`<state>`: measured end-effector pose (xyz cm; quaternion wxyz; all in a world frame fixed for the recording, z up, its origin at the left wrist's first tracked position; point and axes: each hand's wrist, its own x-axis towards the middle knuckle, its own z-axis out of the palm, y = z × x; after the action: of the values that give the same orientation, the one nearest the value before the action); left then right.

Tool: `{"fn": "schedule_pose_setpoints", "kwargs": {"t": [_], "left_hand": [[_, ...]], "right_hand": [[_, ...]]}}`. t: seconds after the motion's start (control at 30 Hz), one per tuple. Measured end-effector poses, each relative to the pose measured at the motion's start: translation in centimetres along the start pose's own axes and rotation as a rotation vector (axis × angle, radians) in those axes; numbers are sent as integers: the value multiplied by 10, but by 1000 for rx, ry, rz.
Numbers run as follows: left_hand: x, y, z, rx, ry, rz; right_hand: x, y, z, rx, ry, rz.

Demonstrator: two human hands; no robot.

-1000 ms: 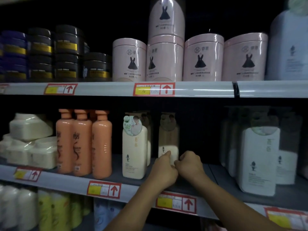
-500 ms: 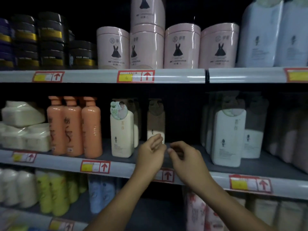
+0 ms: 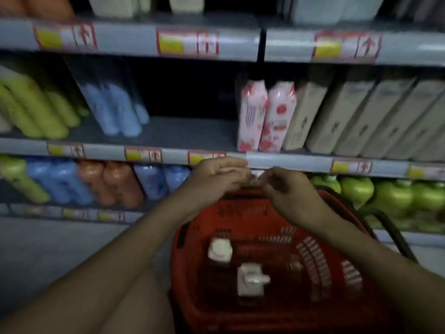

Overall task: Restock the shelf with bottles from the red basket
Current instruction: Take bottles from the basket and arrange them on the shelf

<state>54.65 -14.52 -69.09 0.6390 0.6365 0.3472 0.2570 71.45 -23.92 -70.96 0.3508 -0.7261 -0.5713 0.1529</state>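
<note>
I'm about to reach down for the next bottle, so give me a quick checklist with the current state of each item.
1. Bottles left in the red basket: ok, two pale bottle tops show, one behind the other.
2. Left hand free: ok, fingers relaxed, nothing held.
3. Right hand free: cannot tell, fingertips look pinched together, blurred.
4. Path down into the basket: ok, both hands above its far rim.
5. Space on the shelf: ok, gap left of the pink cartons.
</note>
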Motion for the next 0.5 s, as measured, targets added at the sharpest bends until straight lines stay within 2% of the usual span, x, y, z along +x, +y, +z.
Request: {"fn": "schedule_pose_setpoints", "kwargs": {"t": [0.13,0.2,0.3,0.4,0.5], "left_hand": [[5,-91,2,312,-9,-232],[9,-117,4,548,-17,-259],[13,-137,-4,768,-70,-260],[18,-144,-19,941,-147,-344],[21,-142,-21,947,-133,-367]], "right_hand": [[-34,54,62,-211,-305,137],[-36,64,92,-218,-435,155],[-27,74,141,-183,-636,188],[-18,83,185,-224,-750,192],[-12,96,212,-344,-787,160]]}}
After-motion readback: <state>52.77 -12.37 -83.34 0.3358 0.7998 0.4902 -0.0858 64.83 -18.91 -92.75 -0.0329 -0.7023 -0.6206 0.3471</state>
